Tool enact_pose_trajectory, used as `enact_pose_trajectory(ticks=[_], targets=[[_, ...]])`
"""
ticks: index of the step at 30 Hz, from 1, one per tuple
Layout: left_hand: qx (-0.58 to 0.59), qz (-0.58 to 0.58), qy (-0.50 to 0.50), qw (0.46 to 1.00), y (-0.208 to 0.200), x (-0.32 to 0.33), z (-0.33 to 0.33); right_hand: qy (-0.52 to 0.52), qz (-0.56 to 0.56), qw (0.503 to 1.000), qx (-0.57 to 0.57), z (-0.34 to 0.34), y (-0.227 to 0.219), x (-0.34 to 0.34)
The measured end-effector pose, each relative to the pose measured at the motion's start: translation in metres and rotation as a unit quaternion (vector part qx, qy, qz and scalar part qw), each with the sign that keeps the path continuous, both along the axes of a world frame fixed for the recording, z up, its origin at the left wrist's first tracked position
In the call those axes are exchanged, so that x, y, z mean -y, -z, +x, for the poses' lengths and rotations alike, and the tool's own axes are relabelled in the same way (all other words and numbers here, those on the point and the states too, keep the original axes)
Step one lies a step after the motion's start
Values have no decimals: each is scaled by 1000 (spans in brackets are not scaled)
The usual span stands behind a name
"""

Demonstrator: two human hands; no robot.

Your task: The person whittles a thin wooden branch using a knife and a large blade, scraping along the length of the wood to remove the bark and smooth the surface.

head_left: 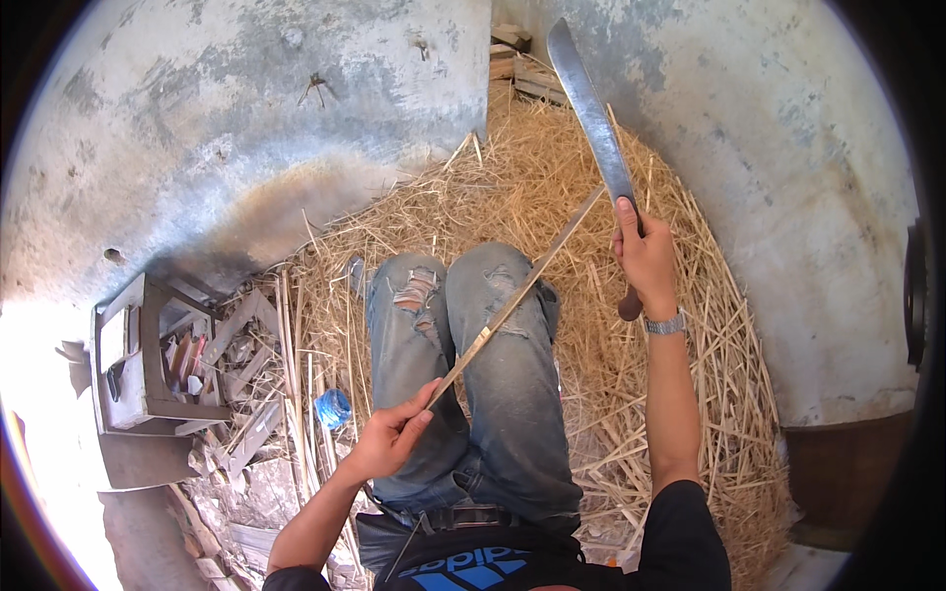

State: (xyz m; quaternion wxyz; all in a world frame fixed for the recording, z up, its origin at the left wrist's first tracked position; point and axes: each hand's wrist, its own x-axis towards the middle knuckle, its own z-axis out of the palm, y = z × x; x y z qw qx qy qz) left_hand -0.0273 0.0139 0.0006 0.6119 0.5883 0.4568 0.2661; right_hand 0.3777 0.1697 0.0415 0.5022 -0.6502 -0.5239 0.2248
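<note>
Over the jeans (517, 424), left hand (388, 439) pinches strip (516, 296) slanting rightward; right hand (648, 261) grips machete (595, 123) pointing forward

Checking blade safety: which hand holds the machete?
The right hand, wearing the wristwatch, grips the machete; the left hand holds the thin strip.

Ahead of me and to my right I see stained grey walls (788, 187), with straw-coloured shavings (532, 148) heaped thickly along their foot. Wood pieces (540, 79) lie in the far gap. To my left stands an open wooden box (148, 350) with slim objects inside; nearer me is a blue roll (333, 408)
</note>
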Motion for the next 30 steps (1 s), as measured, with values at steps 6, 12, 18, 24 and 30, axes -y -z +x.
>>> enact_pose_trajectory(ticks=[6, 12, 18, 24, 30], targets=[[-4, 5, 7, 1000, -6, -1, 3, -22, -57, 998, 9, -17, -1, 6], [27, -39, -10, 999, -10, 2, 4, -38, -42, 998, 9, -15, 6, -1], [-14, 25, 0, 1000, 2, 0, 1, 8, -1, 1000, -18, -4, 0, -18], [-20, 3, -3, 1000, 4, 2, -1, -7, -30, 998, -49, -10, 6, -6], [-5, 0, 0, 1000, -12, -1, 14, -108, -70, 991, -23, -33, 8, 26]])
